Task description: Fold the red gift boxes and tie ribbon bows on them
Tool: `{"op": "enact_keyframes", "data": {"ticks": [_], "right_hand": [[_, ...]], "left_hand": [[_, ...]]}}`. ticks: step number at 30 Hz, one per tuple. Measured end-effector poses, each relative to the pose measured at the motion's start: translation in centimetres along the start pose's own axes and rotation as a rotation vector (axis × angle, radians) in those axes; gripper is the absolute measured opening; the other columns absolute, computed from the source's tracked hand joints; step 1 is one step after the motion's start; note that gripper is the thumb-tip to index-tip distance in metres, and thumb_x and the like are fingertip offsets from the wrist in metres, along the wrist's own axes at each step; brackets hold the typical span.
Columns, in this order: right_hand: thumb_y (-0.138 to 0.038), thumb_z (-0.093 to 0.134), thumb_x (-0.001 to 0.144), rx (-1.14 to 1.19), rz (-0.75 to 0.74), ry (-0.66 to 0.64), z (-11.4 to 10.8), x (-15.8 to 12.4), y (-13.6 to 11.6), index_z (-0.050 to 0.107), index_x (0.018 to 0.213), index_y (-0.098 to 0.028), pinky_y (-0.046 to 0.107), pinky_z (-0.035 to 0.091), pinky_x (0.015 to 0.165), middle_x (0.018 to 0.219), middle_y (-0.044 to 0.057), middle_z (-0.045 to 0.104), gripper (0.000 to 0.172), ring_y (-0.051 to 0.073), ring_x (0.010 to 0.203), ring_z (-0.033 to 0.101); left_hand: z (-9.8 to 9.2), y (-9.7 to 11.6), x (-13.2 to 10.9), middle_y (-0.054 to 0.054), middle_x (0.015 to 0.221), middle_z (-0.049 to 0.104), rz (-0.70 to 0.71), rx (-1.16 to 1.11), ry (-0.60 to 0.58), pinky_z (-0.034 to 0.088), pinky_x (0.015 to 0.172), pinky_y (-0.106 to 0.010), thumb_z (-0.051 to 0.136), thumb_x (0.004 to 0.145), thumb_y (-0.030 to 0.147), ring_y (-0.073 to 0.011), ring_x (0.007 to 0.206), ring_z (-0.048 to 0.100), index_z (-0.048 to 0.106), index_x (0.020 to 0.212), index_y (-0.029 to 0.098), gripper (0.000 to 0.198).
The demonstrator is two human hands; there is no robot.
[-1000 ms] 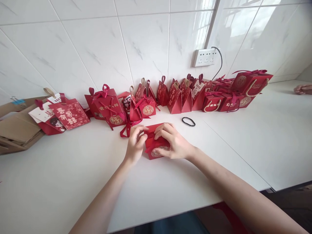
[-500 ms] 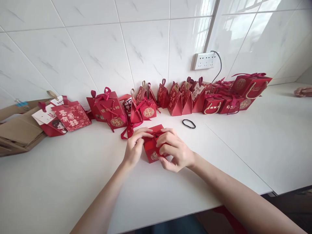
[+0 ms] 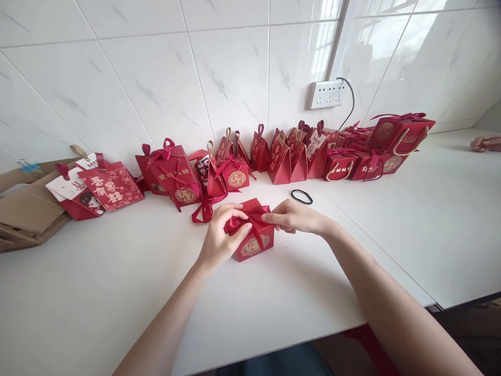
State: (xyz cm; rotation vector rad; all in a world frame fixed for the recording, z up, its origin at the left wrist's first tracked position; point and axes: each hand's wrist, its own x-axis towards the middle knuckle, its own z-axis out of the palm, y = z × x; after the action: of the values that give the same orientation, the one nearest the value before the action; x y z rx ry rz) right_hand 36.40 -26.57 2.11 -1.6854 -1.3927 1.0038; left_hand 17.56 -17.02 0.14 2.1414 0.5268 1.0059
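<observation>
A red gift box (image 3: 256, 245) with a round gold emblem on its front stands on the white table before me. Across its top is a red ribbon bow (image 3: 255, 216), one tail hanging down over the emblem. At the box's left side, my left hand (image 3: 225, 232) is closed on the bow's left loop, thumb in front and fingers behind. My right hand (image 3: 291, 215) pinches the right loop between thumb and forefinger. The knot lies between the two hands. Part of the box's left side is hidden behind my left hand.
Along the tiled wall stand several red gift boxes (image 3: 279, 162) with ribbons and loops. Flattened brown cardboard (image 3: 33, 206) lies at the left. A black hair tie (image 3: 301, 197) lies beyond my right hand. Another person's hand (image 3: 485, 143) rests at the far right.
My right hand has moved from over the box's front to its right side and now grips the right loop. The bow and front emblem are more exposed. My left hand stays at the left side.
</observation>
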Motion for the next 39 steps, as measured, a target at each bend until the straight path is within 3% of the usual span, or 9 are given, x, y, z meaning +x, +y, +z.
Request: {"op": "enact_keyframes", "data": {"ticks": [5,11,17,21,25,29,34,39], "right_hand": [[-0.047,0.066,0.076,0.100,-0.040,-0.082,0.0,-0.3,-0.3,0.051,0.048,-0.019,0.025,0.027,0.040,0.041,-0.004,0.045,0.042,0.008,0.038,0.039],[-0.041,0.065,0.077,0.146,-0.032,-0.161,-0.3,-0.6,-0.9,0.058,0.054,-0.016,0.024,0.033,0.046,0.040,-0.003,0.050,0.035,0.008,0.040,0.044],[-0.036,0.066,0.076,0.192,-0.057,-0.209,-0.1,-0.4,-0.9,0.058,0.054,-0.014,0.023,0.035,0.051,0.049,-0.002,0.057,0.032,0.007,0.046,0.045],[-0.035,0.065,0.077,0.196,-0.044,-0.212,-0.1,-0.4,-0.9,0.058,0.053,-0.015,0.023,0.034,0.050,0.045,-0.003,0.054,0.032,0.007,0.044,0.046],[-0.035,0.065,0.078,0.189,-0.075,-0.221,-0.1,-0.4,-0.9,0.060,0.054,-0.014,0.022,0.036,0.052,0.048,-0.001,0.058,0.032,0.007,0.045,0.045],[-0.036,0.069,0.075,0.228,-0.073,-0.233,-0.2,-0.5,-0.9,0.063,0.054,-0.013,0.021,0.039,0.052,0.048,0.000,0.060,0.032,0.007,0.046,0.048],[-0.039,0.076,0.069,0.318,-0.020,-0.292,-0.1,-0.7,-1.0,0.066,0.057,-0.013,0.025,0.048,0.056,0.046,0.001,0.062,0.031,0.011,0.044,0.057],[-0.041,0.077,0.067,0.364,0.000,-0.312,0.0,-0.8,-0.9,0.069,0.061,-0.012,0.030,0.054,0.061,0.051,0.004,0.066,0.031,0.014,0.048,0.063]], "left_hand": [[0.1,0.0,-0.2,-0.007,0.110,0.061,0.005,-0.013,-0.003,0.042,0.100,-0.042,0.063,0.074,0.031,-0.0256,0.110,0.055,0.064,0.094,0.022,0.021],[-0.3,-0.4,-0.2,-0.006,0.113,0.060,-0.059,-0.131,-0.043,0.037,0.104,-0.042,0.045,0.084,0.032,-0.0247,0.115,0.052,0.070,0.084,0.022,0.027],[0.0,0.2,-0.1,-0.006,0.104,0.064,-0.085,-0.061,0.010,0.041,0.098,-0.040,0.056,0.080,0.034,-0.0242,0.109,0.056,0.059,0.069,0.020,0.018],[0.0,0.3,-0.1,-0.005,0.103,0.064,-0.036,-0.012,0.017,0.044,0.097,-0.038,0.059,0.077,0.028,-0.0227,0.108,0.057,0.058,0.079,0.020,0.007],[-0.2,0.4,-0.1,-0.005,0.105,0.063,-0.002,0.002,-0.020,0.045,0.096,-0.037,0.055,0.079,0.027,-0.0219,0.106,0.058,0.066,0.092,0.022,0.017],[-0.3,0.7,-0.1,-0.004,0.107,0.061,-0.089,0.017,-0.037,0.043,0.099,-0.040,0.054,0.081,0.035,-0.0231,0.107,0.057,0.072,0.082,0.023,0.021],[-0.3,1.3,0.0,-0.003,0.112,0.059,-0.191,0.091,-0.072,0.036,0.104,-0.046,0.060,0.074,0.035,-0.0254,0.111,0.055,0.072,0.080,0.026,0.016],[-0.2,1.6,0.1,-0.003,0.117,0.058,-0.201,0.126,-0.096,0.031,0.107,-0.050,0.061,0.070,0.037,-0.0267,0.118,0.050,0.072,0.082,0.029,0.018]]}}
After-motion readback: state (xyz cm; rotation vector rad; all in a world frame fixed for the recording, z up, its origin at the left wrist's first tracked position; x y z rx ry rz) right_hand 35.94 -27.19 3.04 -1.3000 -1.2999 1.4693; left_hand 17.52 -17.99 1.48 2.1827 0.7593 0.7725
